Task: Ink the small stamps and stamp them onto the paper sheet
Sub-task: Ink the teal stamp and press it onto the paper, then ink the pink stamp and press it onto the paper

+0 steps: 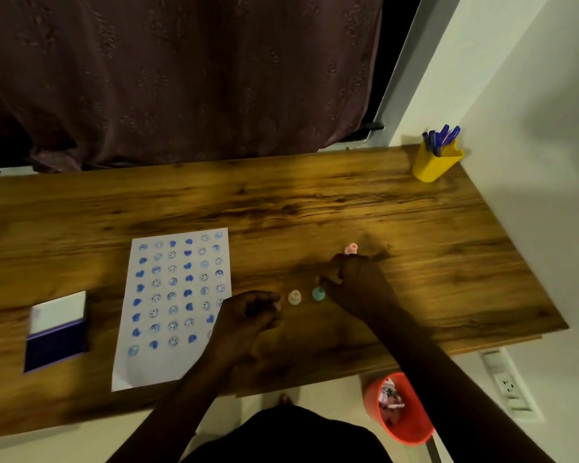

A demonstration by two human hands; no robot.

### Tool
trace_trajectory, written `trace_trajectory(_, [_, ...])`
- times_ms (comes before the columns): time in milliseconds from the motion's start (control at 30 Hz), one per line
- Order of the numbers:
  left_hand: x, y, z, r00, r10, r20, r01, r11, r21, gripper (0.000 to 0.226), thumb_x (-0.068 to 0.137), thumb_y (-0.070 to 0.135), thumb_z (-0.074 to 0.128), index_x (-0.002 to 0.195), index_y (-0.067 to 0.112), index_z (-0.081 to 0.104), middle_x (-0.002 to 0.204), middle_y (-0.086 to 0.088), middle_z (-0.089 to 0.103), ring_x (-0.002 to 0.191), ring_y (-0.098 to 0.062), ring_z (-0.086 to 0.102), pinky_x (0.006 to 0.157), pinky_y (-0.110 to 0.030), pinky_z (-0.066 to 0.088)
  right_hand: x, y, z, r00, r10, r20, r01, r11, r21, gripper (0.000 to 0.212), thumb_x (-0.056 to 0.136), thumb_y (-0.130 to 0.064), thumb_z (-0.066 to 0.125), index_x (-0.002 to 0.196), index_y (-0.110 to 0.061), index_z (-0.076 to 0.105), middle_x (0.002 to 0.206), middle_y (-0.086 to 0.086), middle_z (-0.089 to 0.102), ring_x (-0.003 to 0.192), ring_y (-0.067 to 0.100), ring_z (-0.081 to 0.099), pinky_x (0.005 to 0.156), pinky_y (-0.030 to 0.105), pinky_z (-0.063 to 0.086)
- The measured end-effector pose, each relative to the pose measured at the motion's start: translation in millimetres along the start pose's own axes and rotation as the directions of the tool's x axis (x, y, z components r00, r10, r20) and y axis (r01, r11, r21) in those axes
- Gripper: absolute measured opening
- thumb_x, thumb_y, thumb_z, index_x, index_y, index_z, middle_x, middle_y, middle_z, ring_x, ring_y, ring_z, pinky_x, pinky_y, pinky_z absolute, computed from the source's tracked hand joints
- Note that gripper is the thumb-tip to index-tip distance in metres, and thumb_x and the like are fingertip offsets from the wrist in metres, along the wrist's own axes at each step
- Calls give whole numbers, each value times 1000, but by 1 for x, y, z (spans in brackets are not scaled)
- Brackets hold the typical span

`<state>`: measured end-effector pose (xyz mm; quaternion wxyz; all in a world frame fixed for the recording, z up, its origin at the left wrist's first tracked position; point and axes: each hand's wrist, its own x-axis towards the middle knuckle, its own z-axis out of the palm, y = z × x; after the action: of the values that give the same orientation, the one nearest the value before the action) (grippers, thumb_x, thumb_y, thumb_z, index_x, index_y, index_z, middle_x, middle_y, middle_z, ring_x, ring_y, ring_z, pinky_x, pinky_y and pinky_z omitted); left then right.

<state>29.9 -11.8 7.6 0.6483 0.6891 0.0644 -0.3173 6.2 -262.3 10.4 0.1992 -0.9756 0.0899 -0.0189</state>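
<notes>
1. We see a wooden desk (315,202) bearing everything.
2. The paper sheet (168,362), covered in blue prints, lies left of centre.
3. The ink pad (56,332) sits further left.
4. Our right hand (351,279) has curled fingers; whether they pinch anything, we cannot tell.
5. Our left hand (248,315), loosely curled and holding nothing, overlaps the sheet's right edge.
6. The stamps stand apart: cream stamp (294,297), teal stamp (318,293) beside the right fingers, pink stamp (351,248) beyond them.

Three small stamps (294,297), one paper sheet (168,365), one ink pad (56,332), two hands (248,315).

Wooden table (315,202): paper sheet (154,362), stamps (294,297), ink pad (56,332), pen cup (437,163).
</notes>
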Motion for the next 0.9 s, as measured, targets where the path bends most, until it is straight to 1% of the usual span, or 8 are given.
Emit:
trace_trajectory(133, [-5,5,3,1000,15,-10,-16,999,-32,17,89,7,76,102,18,79,110,-15,78,105,-34,76,100,-54,58,22,25,-20,973,164,-160,-171,985,-30,33,89,-37,69,111,-12,67,93,9,74,85,27,73,67,32,58])
trace_trajectory(300, [-10,12,7,999,29,-21,-30,999,-45,16,90,4,75,100,16,77,108,-14,78,102,-33,76,94,-43,61,42,38,-14,953,296,-59,-298,954,-26,45,89,-40,70,118,-7,61,102,16,72,91,33,71,71,37,59])
trace_trajectory(500, [-11,16,1,998,49,-37,-51,997,-59,17,89,2,74,104,9,78,103,-12,78,100,-30,76,83,-30,64,51,43,-9,956,292,-13,-292,956,-41,22,91,-31,66,95,-10,69,90,12,73,83,30,70,64,32,55])
trace_trajectory(633, [-10,17,-7,997,67,-44,-70,995,-69,16,90,6,75,105,11,79,100,-11,81,97,-28,78,91,-38,63,50,25,-20,948,316,-33,-300,924,237,22,82,-36,78,72,-17,74,68,0,72,64,11,68,55,20,44])
trace_trajectory(700, [-9,19,-8,995,96,-35,-98,992,-79,14,91,7,74,102,13,79,96,-8,81,94,-26,78,93,-42,62,46,7,-29,924,379,47,-340,760,554,18,76,-38,85,76,-20,81,67,-4,75,61,7,68,55,15,48])
trace_trajectory(767, [-10,22,-12,990,138,-29,-140,986,-95,13,91,9,75,101,16,80,97,-8,81,96,-27,79,92,-41,62,38,-18,-35,916,339,213,-362,476,801,15,77,-29,86,83,-16,83,74,5,77,66,15,69,57,22,54])
trace_trajectory(833, [-12,28,-17,983,184,-8,-183,975,-127,19,91,11,75,107,19,79,103,-10,81,96,-26,79,89,-36,64,31,-41,-38,926,234,297,-366,362,857,14,82,-22,82,89,-10,82,79,10,77,70,18,70,58,23,55])
trace_trajectory(900, [-15,35,-25,977,213,15,-208,966,-154,32,89,18,77,120,23,75,106,-8,81,96,-24,80,86,-31,64,24,-67,-37,924,156,351,-383,319,867,13,86,-19,79,91,-7,81,79,10,76,68,16,69,56,22,55])
